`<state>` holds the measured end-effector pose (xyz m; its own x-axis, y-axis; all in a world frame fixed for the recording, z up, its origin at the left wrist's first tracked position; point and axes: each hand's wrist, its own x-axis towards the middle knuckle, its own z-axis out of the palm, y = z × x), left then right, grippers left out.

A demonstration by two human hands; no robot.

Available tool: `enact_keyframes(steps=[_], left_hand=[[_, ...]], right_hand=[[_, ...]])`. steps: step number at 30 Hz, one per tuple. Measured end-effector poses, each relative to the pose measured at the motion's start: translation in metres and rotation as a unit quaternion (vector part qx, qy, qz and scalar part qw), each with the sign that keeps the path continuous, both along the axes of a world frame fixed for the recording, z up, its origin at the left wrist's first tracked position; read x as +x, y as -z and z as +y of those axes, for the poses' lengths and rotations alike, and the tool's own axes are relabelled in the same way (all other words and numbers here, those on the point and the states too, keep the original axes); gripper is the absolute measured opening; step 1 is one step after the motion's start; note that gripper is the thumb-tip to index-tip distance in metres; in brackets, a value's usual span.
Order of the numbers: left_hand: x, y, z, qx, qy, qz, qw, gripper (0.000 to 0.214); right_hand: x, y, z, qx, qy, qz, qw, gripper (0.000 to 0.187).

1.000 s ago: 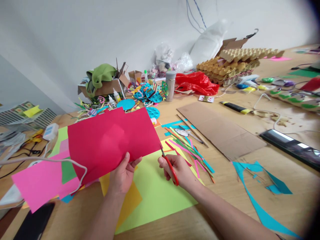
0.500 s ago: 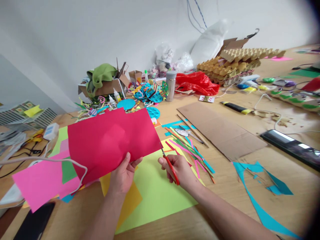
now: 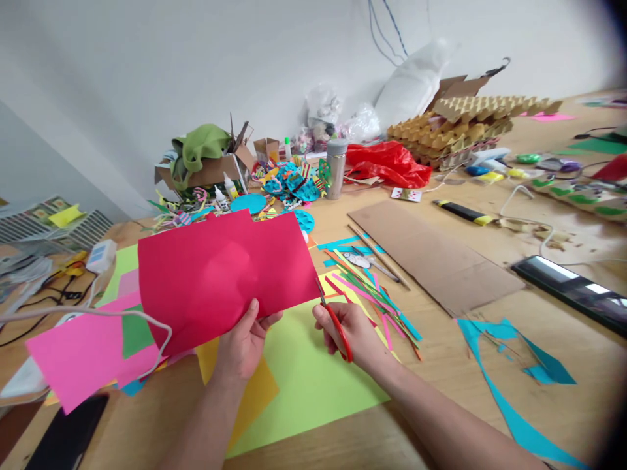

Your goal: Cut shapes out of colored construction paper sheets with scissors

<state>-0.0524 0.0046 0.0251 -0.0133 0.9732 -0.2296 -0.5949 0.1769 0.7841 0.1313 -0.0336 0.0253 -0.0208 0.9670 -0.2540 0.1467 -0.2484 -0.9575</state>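
Observation:
My left hand (image 3: 247, 339) grips a large red sheet of paper (image 3: 210, 274) by its lower edge, thumb on the near face. The sheet is held up at a tilt and has a stepped notch along its top edge. In my right hand (image 3: 353, 333) is a pair of scissors (image 3: 341, 333) with red handles. Its blades are at the sheet's right edge, close to the lower right corner; whether they are open or closed is hard to make out. Below both hands lies a lime-green sheet (image 3: 313, 385), with a yellow-orange piece (image 3: 255, 398) on its left.
Thin coloured paper strips (image 3: 377, 300) lie right of the scissors, beside a cardboard panel (image 3: 431, 261). Blue paper scraps (image 3: 490, 372) are at the right front. Farther back stand a steel bottle (image 3: 336, 170) and egg trays (image 3: 450, 130). A white cable (image 3: 122, 314) crosses the left side.
The red sheet and both hands have shifted slightly right in view. The scissors are still at the sheet's right edge, and both grips look the same.

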Motion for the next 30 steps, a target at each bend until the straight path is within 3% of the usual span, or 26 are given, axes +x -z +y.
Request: enact_keyframes(steps=[11,30], left_hand=[[0.002,-0.0011,0.0003,0.009,-0.01,0.007,1.0,0.047],[0.0023,-0.0015,-0.0003,0.008,-0.013,0.016,1.0,0.043]], right_hand=[[-0.0023,-0.0035,-0.0005,-0.015,0.024,0.025,0.999,0.046],[-0.0009,-0.0017,0.0005,-0.001,0.004,0.032,0.999,0.041]])
